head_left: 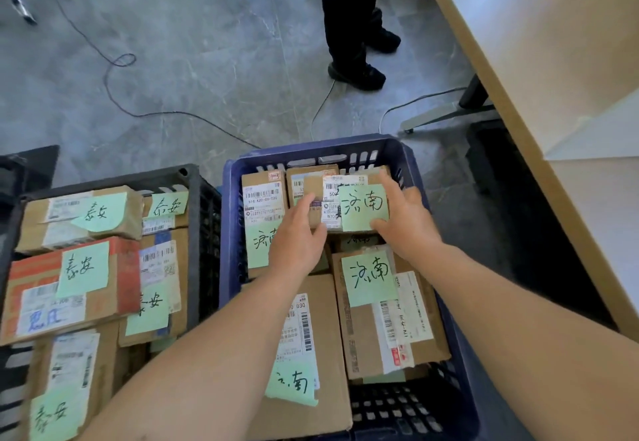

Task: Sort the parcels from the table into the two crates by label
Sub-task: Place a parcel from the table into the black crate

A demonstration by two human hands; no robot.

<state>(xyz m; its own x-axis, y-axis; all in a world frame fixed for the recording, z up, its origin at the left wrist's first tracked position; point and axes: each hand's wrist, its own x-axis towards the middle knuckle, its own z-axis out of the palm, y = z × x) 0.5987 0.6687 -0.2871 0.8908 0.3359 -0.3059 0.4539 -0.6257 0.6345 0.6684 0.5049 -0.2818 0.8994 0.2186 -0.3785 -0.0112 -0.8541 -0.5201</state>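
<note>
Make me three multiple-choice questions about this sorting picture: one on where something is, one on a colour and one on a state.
1. Where is the small parcel in the person's grip?
A. on the table
B. at the far end of the blue crate
C. in the black crate

2. What colour are the handwritten sticky notes?
A. green
B. pink
C. white

3. How is the small parcel held?
A. by neither hand
B. by one hand alone
C. by the left hand and the right hand, one at each side

Answers: B, it sits within the blue walls, near the far one; A, every note in view is pale green; C, fingers lie on its left edge, and a thumb and fingers on its right.
</note>
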